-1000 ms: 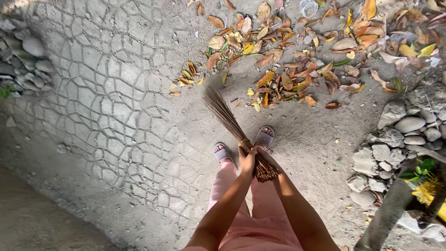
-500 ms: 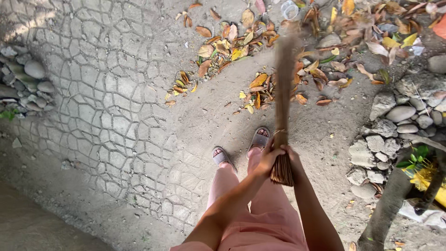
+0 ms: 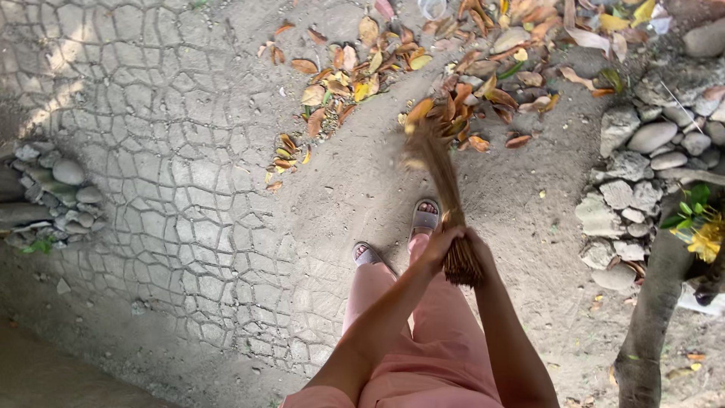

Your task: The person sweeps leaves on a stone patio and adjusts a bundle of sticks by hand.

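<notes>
A stick broom [image 3: 445,204] of thin brown twigs points away from me, its tip blurred near the dry leaves [image 3: 461,106]. My left hand [image 3: 438,245] and my right hand [image 3: 477,248] both grip its bound end just above my sandalled feet [image 3: 424,219]. Orange, yellow and brown leaves lie in loose heaps on the dirt ahead. I wear pink trousers [image 3: 423,340].
Cracked stone paving [image 3: 151,151] covers the left ground. Piles of grey stones [image 3: 649,166] stand at the right, another stone pile [image 3: 53,196] at the left. A thin tree trunk [image 3: 653,317] with a yellow flower [image 3: 706,242] rises at the right edge.
The broom swung from the left across to point straight ahead at the leaves. I stepped forward, and the leaf heaps lie closer.
</notes>
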